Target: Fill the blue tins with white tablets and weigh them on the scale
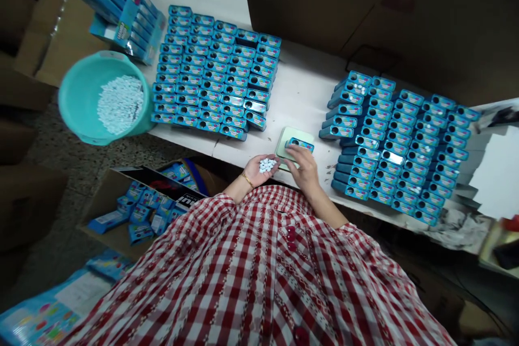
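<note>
My left hand (256, 172) is cupped palm up at the table's front edge, with a heap of small white pellets (267, 165) in it. Just right of it, my right hand (305, 166) reaches over a pale green weighing scale (287, 137). Its fingers are stretched out and apart, with the tips by the near left end of a blue flip-top box (303, 145) on the scale. Whether they touch the box I cannot tell. The thumb points toward the left palm, and nothing shows between the fingers.
Rows of blue boxes with round dark openings (214, 75) stand left; another block of boxes (401, 146) stands right, some with white pellets on top. A turquoise tub (77, 94) of white pellets is far left. Below, a carton (101, 200) holds blue packs. Large brown cardboard (308, 5) rises behind.
</note>
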`<action>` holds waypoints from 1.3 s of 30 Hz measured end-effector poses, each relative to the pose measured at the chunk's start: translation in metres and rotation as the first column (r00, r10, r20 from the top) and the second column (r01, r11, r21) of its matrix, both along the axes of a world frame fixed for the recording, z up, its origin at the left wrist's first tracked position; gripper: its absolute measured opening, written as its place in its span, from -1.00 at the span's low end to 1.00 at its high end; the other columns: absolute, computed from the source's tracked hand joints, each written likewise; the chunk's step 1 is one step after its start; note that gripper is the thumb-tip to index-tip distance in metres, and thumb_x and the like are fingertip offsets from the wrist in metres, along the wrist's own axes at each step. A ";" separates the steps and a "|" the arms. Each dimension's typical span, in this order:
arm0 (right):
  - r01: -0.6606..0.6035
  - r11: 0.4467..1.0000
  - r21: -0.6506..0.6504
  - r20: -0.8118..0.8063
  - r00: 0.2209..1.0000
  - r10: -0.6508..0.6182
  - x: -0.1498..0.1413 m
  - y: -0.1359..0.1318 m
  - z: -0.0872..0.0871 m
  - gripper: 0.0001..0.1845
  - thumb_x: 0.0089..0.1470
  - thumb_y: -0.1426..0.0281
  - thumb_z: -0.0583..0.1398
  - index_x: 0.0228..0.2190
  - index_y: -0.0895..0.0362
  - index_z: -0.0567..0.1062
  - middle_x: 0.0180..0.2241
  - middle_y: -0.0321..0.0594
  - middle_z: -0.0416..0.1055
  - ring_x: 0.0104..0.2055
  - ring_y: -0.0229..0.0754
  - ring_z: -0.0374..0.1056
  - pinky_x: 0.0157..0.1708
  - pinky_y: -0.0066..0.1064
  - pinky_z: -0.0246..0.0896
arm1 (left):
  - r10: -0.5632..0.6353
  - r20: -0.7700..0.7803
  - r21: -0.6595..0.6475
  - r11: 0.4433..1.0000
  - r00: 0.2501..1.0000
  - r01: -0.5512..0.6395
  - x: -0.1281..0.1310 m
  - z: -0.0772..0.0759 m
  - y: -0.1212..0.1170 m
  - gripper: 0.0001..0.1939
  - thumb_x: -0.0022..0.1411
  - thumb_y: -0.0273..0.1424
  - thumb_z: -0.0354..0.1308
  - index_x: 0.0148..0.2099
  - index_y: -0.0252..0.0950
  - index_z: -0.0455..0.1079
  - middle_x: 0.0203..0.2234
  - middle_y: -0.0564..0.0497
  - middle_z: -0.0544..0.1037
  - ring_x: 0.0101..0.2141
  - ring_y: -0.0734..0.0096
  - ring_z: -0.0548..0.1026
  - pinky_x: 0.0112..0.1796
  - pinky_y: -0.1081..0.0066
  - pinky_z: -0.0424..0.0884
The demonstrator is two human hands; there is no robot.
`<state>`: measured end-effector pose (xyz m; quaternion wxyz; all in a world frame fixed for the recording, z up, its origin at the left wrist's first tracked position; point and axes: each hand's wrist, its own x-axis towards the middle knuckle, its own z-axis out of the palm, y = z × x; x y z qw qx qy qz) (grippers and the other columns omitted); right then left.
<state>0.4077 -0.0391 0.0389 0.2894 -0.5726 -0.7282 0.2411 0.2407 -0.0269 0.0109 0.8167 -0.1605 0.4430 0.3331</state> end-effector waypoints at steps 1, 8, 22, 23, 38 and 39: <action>0.052 0.999 0.004 0.123 0.991 -0.052 0.008 0.004 -0.003 -0.64 0.05 0.31 0.13 -0.08 0.09 0.37 0.00 -0.07 0.30 0.03 -0.04 0.19 -0.01 -0.13 0.13 | -0.005 0.003 -0.004 1.000 1.000 0.005 -0.001 0.000 0.000 -0.79 0.14 -0.50 -0.05 -0.36 -0.44 0.41 -0.46 -0.17 0.54 -0.39 0.35 0.52 -0.39 0.45 0.44; 0.047 0.984 -0.171 0.477 0.878 0.041 0.027 0.032 -0.020 -0.61 0.01 0.39 0.10 -0.07 0.17 0.32 -0.19 -0.02 0.36 -0.17 0.00 0.25 -0.26 -0.24 0.21 | 0.101 -0.050 0.001 0.995 0.994 -0.101 -0.043 0.001 -0.004 -0.81 0.13 -0.52 -0.05 -0.36 -0.42 0.40 -0.47 -0.16 0.53 -0.40 0.34 0.52 -0.46 0.46 0.44; 0.138 0.990 -0.025 0.199 0.971 -0.131 -0.001 0.050 -0.055 -0.60 0.09 0.38 0.03 -0.01 0.18 0.31 -0.08 -0.03 0.31 -0.09 -0.10 0.25 -0.13 -0.24 0.23 | 0.175 -0.170 -0.041 0.982 0.970 -0.185 -0.079 -0.001 0.000 -0.81 0.15 -0.53 -0.07 -0.36 -0.41 0.38 -0.47 -0.16 0.53 -0.40 0.34 0.53 -0.47 0.48 0.46; 0.210 0.978 0.017 0.252 0.945 -0.207 0.025 0.044 -0.054 -0.63 0.08 0.39 0.03 -0.06 0.18 0.36 -0.10 -0.02 0.32 -0.08 -0.07 0.22 -0.11 -0.21 0.20 | 0.165 -0.173 -0.042 0.984 0.971 -0.175 -0.077 -0.002 0.002 -0.80 0.15 -0.54 -0.08 -0.37 -0.41 0.38 -0.47 -0.16 0.53 -0.40 0.34 0.53 -0.46 0.48 0.46; -0.028 0.991 0.128 0.698 0.712 -0.070 0.107 0.037 -0.027 -0.77 0.09 0.49 0.04 -0.28 0.09 0.47 -0.01 -0.11 0.28 0.00 -0.04 0.08 -0.01 -0.14 -0.11 | 0.099 -0.171 -0.036 0.994 0.980 -0.107 -0.038 0.000 0.004 -0.83 0.13 -0.53 -0.04 -0.36 -0.44 0.38 -0.47 -0.18 0.52 -0.38 0.32 0.53 -0.48 0.49 0.45; -0.077 0.991 0.113 0.711 0.703 -0.026 0.095 0.033 -0.021 -0.77 0.08 0.50 0.04 -0.27 0.10 0.47 -0.03 -0.10 0.29 -0.04 -0.05 0.10 -0.02 -0.15 -0.09 | 0.095 -0.164 -0.035 0.994 0.982 -0.102 -0.037 0.000 0.002 -0.83 0.14 -0.53 -0.04 -0.37 -0.44 0.38 -0.47 -0.18 0.52 -0.38 0.32 0.53 -0.48 0.49 0.45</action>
